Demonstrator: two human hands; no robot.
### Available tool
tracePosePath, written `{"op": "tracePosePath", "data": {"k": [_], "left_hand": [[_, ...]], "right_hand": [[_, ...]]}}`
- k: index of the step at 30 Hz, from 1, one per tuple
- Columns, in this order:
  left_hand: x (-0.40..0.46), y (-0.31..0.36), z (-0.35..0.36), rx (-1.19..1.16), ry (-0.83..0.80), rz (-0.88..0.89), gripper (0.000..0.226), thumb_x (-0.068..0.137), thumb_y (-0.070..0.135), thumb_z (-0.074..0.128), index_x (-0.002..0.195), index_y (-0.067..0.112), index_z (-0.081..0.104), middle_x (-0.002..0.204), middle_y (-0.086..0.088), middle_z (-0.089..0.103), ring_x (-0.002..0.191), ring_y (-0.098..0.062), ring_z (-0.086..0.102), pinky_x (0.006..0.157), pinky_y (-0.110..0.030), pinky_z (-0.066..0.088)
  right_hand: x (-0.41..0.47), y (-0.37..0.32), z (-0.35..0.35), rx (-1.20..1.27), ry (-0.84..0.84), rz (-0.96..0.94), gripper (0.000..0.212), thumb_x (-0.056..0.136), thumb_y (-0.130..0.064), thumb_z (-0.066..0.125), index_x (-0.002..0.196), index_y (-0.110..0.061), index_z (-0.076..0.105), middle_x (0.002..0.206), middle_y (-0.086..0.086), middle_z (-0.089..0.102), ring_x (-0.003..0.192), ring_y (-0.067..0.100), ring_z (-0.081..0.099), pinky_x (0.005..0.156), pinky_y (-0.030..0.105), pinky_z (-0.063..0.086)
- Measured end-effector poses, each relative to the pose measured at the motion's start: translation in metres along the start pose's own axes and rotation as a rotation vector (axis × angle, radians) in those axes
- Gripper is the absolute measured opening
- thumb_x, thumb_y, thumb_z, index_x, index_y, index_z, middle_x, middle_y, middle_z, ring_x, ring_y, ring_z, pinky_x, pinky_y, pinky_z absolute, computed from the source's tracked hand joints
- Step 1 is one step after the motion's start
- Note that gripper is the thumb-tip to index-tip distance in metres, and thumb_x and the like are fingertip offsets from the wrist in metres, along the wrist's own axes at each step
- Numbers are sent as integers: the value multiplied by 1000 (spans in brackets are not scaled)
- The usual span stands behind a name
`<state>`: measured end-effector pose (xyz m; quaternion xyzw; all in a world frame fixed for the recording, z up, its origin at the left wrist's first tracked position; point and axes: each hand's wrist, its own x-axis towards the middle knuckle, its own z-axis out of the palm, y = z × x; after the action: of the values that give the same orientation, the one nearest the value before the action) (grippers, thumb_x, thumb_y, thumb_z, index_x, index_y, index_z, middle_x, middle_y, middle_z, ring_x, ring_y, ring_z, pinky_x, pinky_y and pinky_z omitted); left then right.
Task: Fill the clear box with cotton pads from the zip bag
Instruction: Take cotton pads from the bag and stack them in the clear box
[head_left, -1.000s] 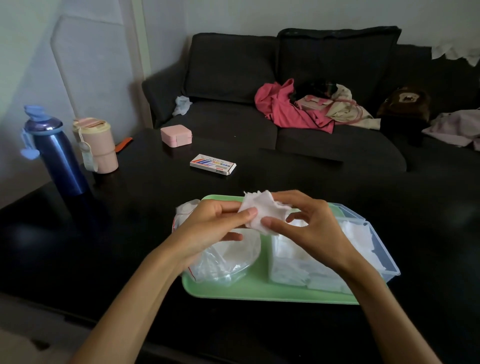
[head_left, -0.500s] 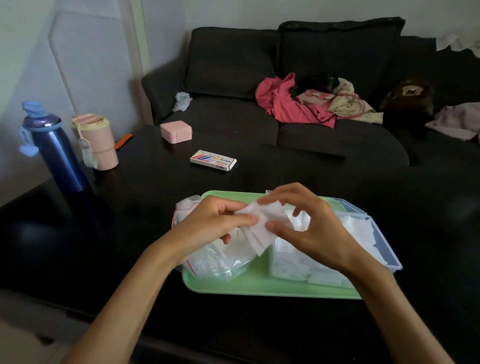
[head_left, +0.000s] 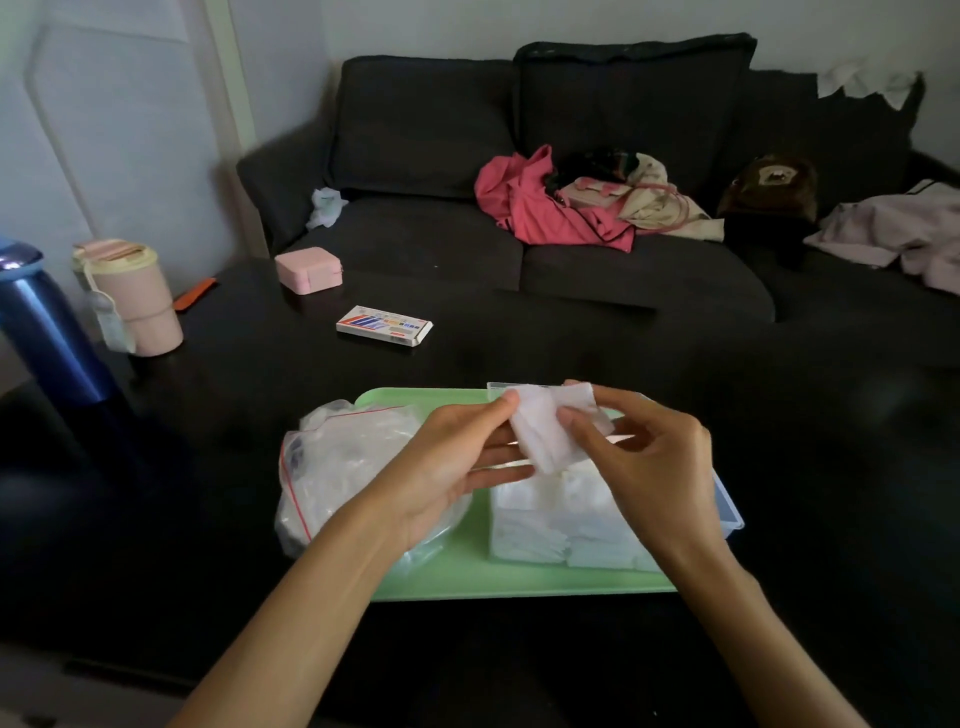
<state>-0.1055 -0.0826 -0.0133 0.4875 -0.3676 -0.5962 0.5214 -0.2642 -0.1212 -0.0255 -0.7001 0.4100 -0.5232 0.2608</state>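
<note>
Fingers of the left hand (head_left: 457, 462) are extended toward the right, the thumb tip pressed on the upper left edge of a small stack of white cotton pads (head_left: 550, 431); the stack is pinched between thumb and fingers. Fingers of the right hand (head_left: 644, 462) are curled, thumb on the near face of the same stack, index fingertip at its upper right corner. The stack is held by both hands in the air, directly above the clear box (head_left: 602, 525).

The clear box is seen on the right half of a green tray (head_left: 467, 577), already packed with white pads along its near wall; its lid side is at the right. The zip bag (head_left: 337, 467), clear with a red seal line, lies crumpled on the tray's left half, partly behind the left wrist, just beside the box.

Tray is set on a dark table (head_left: 208, 519). Further back on the table: a small printed carton (head_left: 384, 326), a pink case (head_left: 309, 270), a pink cup (head_left: 132, 296), a blue bottle (head_left: 47, 322). Clothes are noted on the dark sofa (head_left: 519, 156) behind.
</note>
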Motion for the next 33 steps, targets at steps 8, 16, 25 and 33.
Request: {"op": "tracePosePath", "data": {"k": [8, 16, 25, 33], "left_hand": [[7, -17, 21, 79, 0, 115, 13, 88, 25, 63, 95, 20, 74, 94, 1, 75, 91, -10, 70, 75, -19, 56], [15, -8, 23, 331, -81, 241, 18, 90, 14, 62, 103, 25, 67, 93, 6, 75, 87, -10, 71, 77, -21, 56], [27, -12, 37, 417, -111, 145, 21, 88, 22, 65, 108, 21, 68, 98, 5, 74, 92, -9, 69, 84, -30, 57], [31, -5, 42, 471, -117, 92, 14, 81, 20, 70, 93, 17, 75, 92, 2, 75, 88, -6, 69, 77, -18, 56]], "right_hand": [[3, 8, -13, -219, 60, -175, 10, 75, -17, 78, 79, -23, 71, 78, -13, 62, 72, 7, 55, 61, 9, 37], [14, 18, -32, 106, -225, 264, 35, 75, -40, 71, 108, -33, 61, 99, -10, 62, 83, 4, 61, 61, 14, 49], [12, 33, -52, -326, -168, -213, 33, 75, -31, 76, 102, -41, 59, 109, -22, 46, 101, 1, 47, 79, 9, 40], [8, 36, -62, -507, -143, -347, 36, 74, -41, 76, 107, -35, 66, 112, -13, 54, 94, 5, 50, 75, 27, 46]]}}
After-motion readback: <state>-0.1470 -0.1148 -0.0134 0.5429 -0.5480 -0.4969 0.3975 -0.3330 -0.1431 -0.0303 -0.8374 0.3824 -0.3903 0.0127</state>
